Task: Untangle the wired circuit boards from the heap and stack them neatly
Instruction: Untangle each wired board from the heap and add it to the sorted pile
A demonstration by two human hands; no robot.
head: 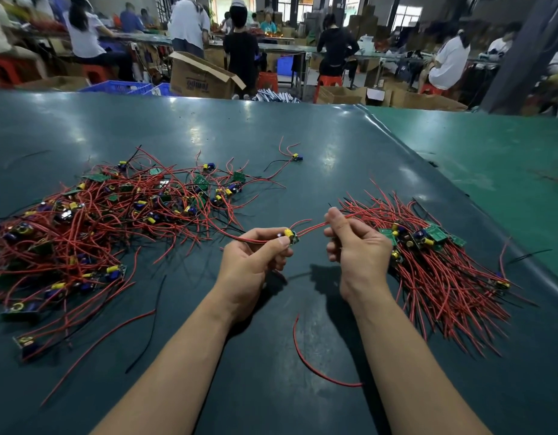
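Observation:
A tangled heap (92, 221) of small green circuit boards with red and black wires sprawls over the left of the dark green table (208, 127). On the right lies a tidier stack (437, 262) of boards, their red wires fanned out together. My left hand (255, 262) pinches one small board (292, 236) with a yellow capacitor above the table's middle. My right hand (356, 246) pinches that board's red wires (313, 228) just to its right, beside the stack.
A single board (296, 157) lies apart farther back. A loose red wire (315, 365) curves on the table near my right forearm, and a loose black wire (149, 334) lies near the left. Beyond the far edge are cardboard boxes (202, 78) and several seated workers.

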